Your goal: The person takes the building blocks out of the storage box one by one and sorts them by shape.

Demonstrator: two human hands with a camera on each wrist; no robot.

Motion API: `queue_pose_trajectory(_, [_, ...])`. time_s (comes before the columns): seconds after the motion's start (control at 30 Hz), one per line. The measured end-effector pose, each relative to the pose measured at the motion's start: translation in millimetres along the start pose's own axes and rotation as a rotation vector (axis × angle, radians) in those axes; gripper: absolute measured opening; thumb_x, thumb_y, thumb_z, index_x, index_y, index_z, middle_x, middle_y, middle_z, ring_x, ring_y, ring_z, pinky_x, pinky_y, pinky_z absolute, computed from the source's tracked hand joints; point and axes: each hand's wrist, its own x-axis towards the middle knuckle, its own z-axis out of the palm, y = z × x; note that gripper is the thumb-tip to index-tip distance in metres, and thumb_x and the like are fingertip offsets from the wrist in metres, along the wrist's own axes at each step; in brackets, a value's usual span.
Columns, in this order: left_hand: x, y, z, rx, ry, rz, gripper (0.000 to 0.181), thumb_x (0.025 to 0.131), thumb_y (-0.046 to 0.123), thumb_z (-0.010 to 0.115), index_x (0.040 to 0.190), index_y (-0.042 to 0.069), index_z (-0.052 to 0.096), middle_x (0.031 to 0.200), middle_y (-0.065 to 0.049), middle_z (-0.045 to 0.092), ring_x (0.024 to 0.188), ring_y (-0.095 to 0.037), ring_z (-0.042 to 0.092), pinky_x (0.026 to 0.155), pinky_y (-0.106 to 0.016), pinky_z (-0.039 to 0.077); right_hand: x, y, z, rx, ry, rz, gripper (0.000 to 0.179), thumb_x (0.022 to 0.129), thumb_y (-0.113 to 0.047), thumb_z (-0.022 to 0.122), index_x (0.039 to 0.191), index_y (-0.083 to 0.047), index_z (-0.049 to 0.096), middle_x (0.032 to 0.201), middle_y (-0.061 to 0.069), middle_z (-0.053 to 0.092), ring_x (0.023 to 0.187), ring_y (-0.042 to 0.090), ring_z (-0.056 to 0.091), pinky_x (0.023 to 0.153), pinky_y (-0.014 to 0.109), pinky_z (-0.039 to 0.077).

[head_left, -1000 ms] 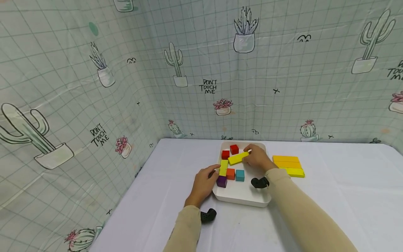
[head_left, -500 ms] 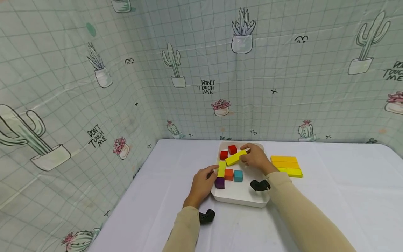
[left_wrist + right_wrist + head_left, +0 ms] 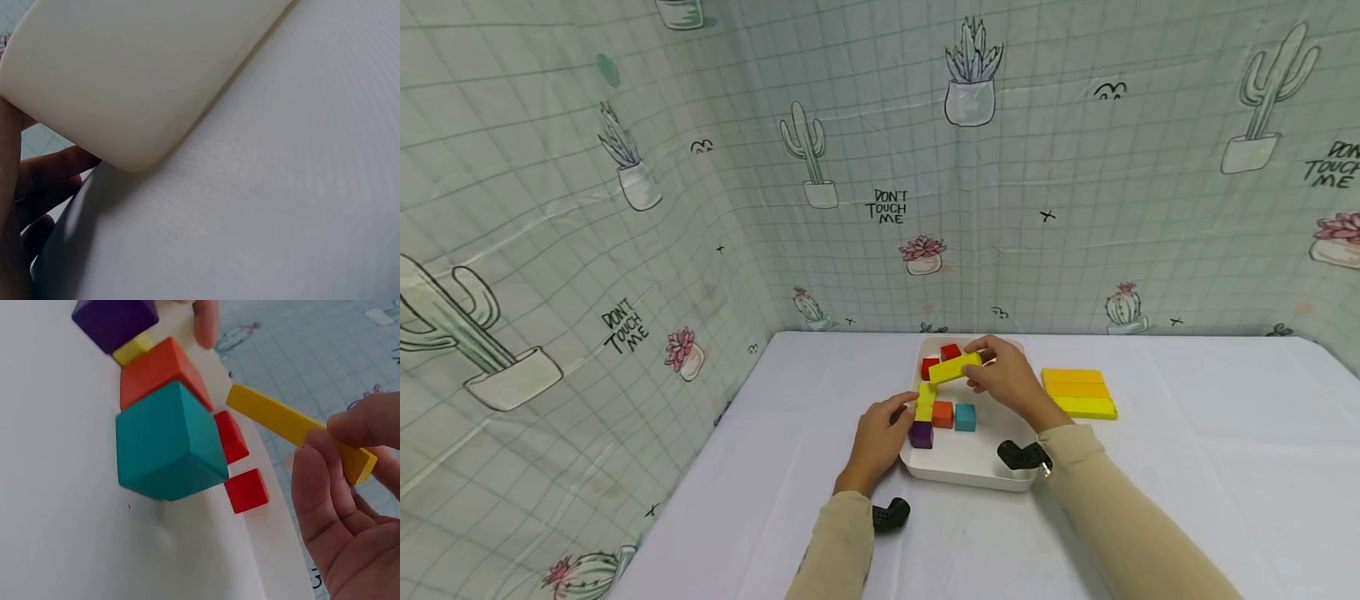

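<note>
In the head view my right hand pinches one end of a yellow rectangular block between thumb and fingers, above the far part of the white tray. The right wrist view shows this yellow block raised and slanting, its free end pointing away from the palm. My left hand rests at the tray's left rim, index fingertip beside another yellow block lying in the tray. In the left wrist view, loosely bent fingers lie along the tray's outer wall.
Inside the tray are a purple cube, an orange cube, a teal cube and two red cubes at the far end. Yellow-orange blocks lie side by side on the white tablecloth to the tray's right. A patterned cloth hangs behind.
My right hand has lifted the yellow block and brought it a little left, toward the red cubes and the far end of the other yellow block. The left hand stays at the tray rim.
</note>
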Motion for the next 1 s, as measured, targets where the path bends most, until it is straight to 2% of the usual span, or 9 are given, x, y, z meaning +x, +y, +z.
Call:
queue_pose_trajectory(0.27, [1.0,0.7,0.0,0.002,-0.002,-0.003,0.035,0.103,0.033,0.052,0.135,0.027,0.065,0.124,-0.004,0.066,0.115,-0.024,0.058,0.102,-0.051,0.045,-18.6,0.6,-8.0,0.111,0.010,0.003,0.036,0.096,-0.019,0.068,0.125,-0.004,0.054,0.107,0.019,0.062,0.081,0.029,0.069,0.074,0.033,0.060])
queue_pose_trajectory(0.5, [-0.9,2.4,-0.8,-0.011,-0.013,-0.011,0.035,0.104,0.033,0.053,0.136,0.026,0.064,0.127,-0.005,0.065,0.117,-0.025,0.057,0.103,-0.052,0.045,-32.9,4.9,-19.7,0.322,0.046,0.012,0.040,0.098,-0.017,0.066,0.129,0.001,0.050,0.112,0.033,0.058,0.084,0.031,0.071,0.080,0.041,0.059])
queue_pose_trajectory(0.57, [-1.0,2.8,-1.1,-0.012,-0.009,-0.007,0.035,0.104,0.032,0.053,0.136,0.026,0.065,0.127,-0.005,0.065,0.118,-0.025,0.057,0.104,-0.052,0.044,-36.1,7.7,-24.7,0.361,0.050,0.014,0.041,0.098,-0.016,0.066,0.131,0.003,0.050,0.112,0.032,0.059,0.084,0.031,0.071,0.080,0.042,0.059])
queue_pose_trajectory(0.8, [-0.6,3.1,-1.4,0.002,-0.003,-0.006,0.034,0.103,0.031,0.054,0.136,0.025,0.064,0.125,-0.005,0.065,0.116,-0.025,0.057,0.104,-0.051,0.044,-46.9,12.0,-42.6,0.374,0.039,0.031,0.044,0.098,-0.016,0.065,0.133,0.005,0.047,0.108,0.027,0.062,0.084,0.027,0.073,0.080,0.040,0.059])
queue_pose_trajectory(1.0, [-1.8,4.0,-0.7,-0.006,-0.014,-0.015,0.035,0.103,0.032,0.053,0.136,0.027,0.064,0.126,-0.005,0.065,0.117,-0.025,0.057,0.104,-0.052,0.043,-57.8,17.2,-54.6,0.376,0.069,0.059,0.043,0.100,-0.008,0.058,0.140,0.002,0.048,0.109,0.025,0.059,0.081,0.024,0.073,0.079,0.039,0.059])
